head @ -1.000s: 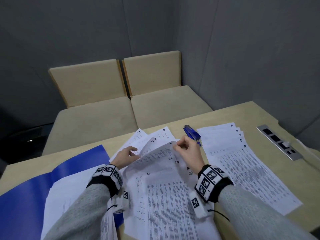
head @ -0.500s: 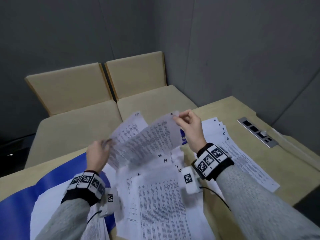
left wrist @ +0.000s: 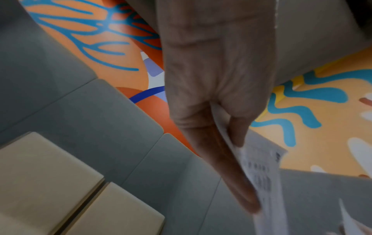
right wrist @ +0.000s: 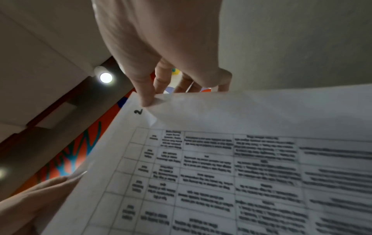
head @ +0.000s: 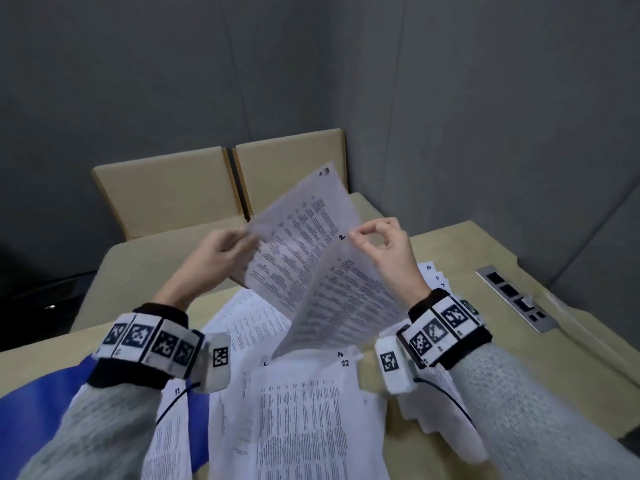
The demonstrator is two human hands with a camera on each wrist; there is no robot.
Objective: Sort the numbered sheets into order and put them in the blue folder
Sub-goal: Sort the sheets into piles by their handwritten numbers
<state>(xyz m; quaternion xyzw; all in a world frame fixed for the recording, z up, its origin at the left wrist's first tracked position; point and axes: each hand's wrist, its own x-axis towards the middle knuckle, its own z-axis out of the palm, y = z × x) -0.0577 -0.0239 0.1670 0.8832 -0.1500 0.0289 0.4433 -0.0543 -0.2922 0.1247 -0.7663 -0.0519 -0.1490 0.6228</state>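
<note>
Pinching two printed white paper sheets (head: pixel 311 265) aloft, left hand (head: pixel 214 252) and right hand (head: pixel 384 251) separate them; table piles remain unsorted, open blue card folder (head: pixel 31 407) awaits.

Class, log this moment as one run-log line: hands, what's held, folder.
left hand: pinching sheets | right hand: pinching raised sheets | visible number: 2 | blue folder: open on table

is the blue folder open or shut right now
Open. The blue folder lies spread flat on the table, its inner face up, with printed sheets resting on it beside the left sleeve.
</note>
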